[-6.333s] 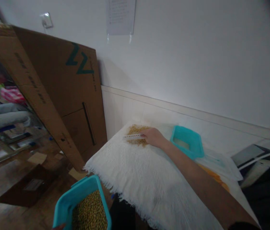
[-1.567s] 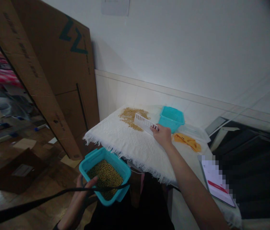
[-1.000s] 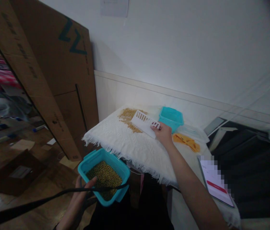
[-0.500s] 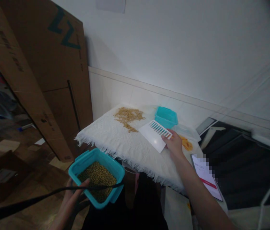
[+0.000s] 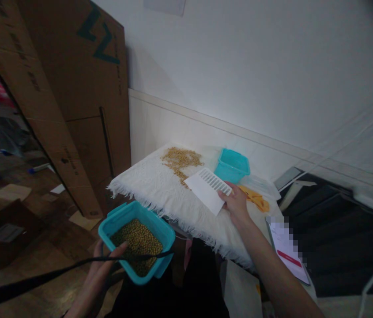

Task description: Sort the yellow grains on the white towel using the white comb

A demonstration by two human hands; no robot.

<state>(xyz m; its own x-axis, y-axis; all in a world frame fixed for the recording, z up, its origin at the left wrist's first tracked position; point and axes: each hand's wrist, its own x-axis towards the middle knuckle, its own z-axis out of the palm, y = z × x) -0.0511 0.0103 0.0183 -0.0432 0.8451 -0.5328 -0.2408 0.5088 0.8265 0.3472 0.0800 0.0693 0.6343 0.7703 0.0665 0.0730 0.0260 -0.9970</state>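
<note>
My left hand: My left hand (image 5: 100,274) grips the blue tub (image 5: 153,219) from below, with my thumb hooked over its near rim. The tub hangs in the air just off the front edge of the cloth (image 5: 160,190), and lower than it.
In the tub: It is nearly full of greenish beans (image 5: 136,242).
My right hand: My right hand (image 5: 237,204) pinches the white scraper (image 5: 206,192) by its slotted end, thumb on one side and fingers on the other. The scraper is lifted over the middle of the cloth and touches nothing.
Loose beans: A yellow pile (image 5: 181,158) lies at the far left corner of the cloth, well apart from the scraper.
Nearby: A second blue tub (image 5: 227,172) sits at the far edge. An orange scrap (image 5: 255,199) lies just beside my right hand.
Spill risk: Only one hand holds the full tub. If it tips, I think beans could pour onto the floor.
Strap risk: A black strap (image 5: 57,274) runs across the top of the tub, by my thumb. It could snag and jerk the tub.
Rolling risk: Beans are round. Pushed too fast, they could roll off the left edge of the cloth.
Cloth risk: The cloth is soft. The scraper could catch it and drag it.
Grip risk: I pinch only one end, so the scraper could twist.
</note>
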